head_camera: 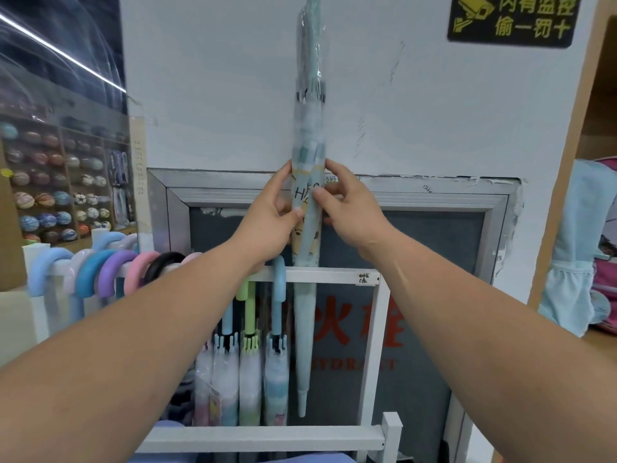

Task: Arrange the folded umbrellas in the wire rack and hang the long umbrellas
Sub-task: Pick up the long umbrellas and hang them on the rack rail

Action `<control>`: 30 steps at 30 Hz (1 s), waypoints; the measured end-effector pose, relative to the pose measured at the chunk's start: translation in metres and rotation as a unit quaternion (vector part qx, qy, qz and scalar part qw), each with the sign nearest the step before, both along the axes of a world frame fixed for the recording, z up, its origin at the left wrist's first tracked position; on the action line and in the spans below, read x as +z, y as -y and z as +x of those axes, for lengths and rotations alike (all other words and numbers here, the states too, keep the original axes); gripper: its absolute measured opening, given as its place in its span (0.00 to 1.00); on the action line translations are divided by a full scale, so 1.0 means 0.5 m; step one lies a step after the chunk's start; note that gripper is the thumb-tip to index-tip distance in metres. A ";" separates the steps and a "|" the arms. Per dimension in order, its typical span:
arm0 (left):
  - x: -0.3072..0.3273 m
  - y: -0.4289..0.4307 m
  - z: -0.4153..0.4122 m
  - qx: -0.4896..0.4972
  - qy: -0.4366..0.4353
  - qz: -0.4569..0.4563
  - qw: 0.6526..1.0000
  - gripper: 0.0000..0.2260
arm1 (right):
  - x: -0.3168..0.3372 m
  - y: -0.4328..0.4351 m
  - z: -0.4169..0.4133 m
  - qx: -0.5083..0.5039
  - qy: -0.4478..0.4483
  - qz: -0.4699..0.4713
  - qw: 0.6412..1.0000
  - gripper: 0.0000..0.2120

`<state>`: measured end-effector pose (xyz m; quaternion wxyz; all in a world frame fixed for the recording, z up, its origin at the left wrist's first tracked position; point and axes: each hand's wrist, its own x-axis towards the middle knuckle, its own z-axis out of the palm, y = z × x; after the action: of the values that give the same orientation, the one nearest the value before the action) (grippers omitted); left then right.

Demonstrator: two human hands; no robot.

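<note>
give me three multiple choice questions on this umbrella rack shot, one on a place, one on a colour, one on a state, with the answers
1. Where is the black handle?
A. hooked over the white rail, left of the held umbrella
B. on the floor
C. on the ball shelf

2. What colour are the characters on the black sign?
A. white
B. yellow
C. red

3. How is the held umbrella?
A. open
B. lying flat
C. closed and held upright

Answers:
1 A: it curves over the rail to the left of the held umbrella.
2 B: the print on the black sign is yellow.
3 C: the left hand and right hand grip its wrapped canopy, which stands vertical.
</note>
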<state>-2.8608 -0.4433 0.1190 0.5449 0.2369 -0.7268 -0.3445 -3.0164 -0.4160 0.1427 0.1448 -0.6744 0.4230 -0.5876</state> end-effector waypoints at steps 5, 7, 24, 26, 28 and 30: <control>-0.023 0.013 0.002 0.001 0.045 0.014 0.999 0.33 | 0.000 0.017 -0.002 0.014 -0.005 0.013 1.000 0.33; -0.025 0.014 0.002 0.008 0.065 0.015 0.998 0.31 | -0.016 0.022 -0.010 0.016 -0.008 0.019 1.000 0.35; -0.024 0.020 -0.008 0.049 0.033 0.017 0.998 0.27 | -0.065 0.022 -0.036 -0.011 -0.030 0.033 0.999 0.25; -0.028 0.016 -0.008 0.034 0.046 0.024 0.998 0.26 | -0.049 0.024 -0.032 0.000 -0.012 0.040 0.999 0.25; -0.032 0.011 -0.007 0.034 0.058 0.026 0.997 0.23 | -0.042 0.027 -0.026 0.010 -0.018 0.041 0.999 0.23; -0.032 0.004 -0.004 0.051 0.085 0.028 0.995 0.21 | -0.044 0.027 -0.023 0.021 -0.019 0.043 0.999 0.21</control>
<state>-2.8625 -0.4453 0.1031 0.4910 0.3173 -0.7479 -0.3146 -3.0279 -0.4297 0.1207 0.1777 -0.6874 0.4369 -0.5523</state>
